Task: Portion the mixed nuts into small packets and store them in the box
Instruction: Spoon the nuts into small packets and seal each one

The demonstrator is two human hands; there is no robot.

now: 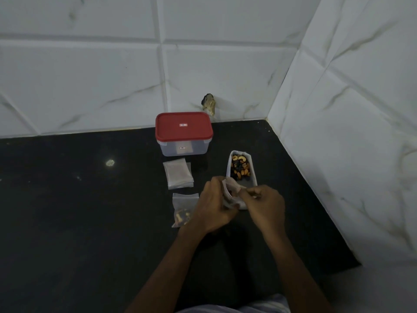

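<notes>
A clear box with a red lid (184, 132) stands closed at the back of the black counter. In front of it lies a stack of empty small packets (178, 173). A white tray (253, 177) to the right holds mixed nuts (240, 168). A filled packet (184, 210) lies flat beside my left wrist. My left hand (214, 206) grips another small packet (232, 192) just in front of the tray, with a few nuts showing inside. My right hand (264, 204) pinches that packet's top edge from the right.
The black counter (90, 211) ends at white tiled walls behind and on the right (349, 132). A dark chipped hole (208, 103) marks the back wall above the box. Two pale specks (110, 163) lie on the counter to the left.
</notes>
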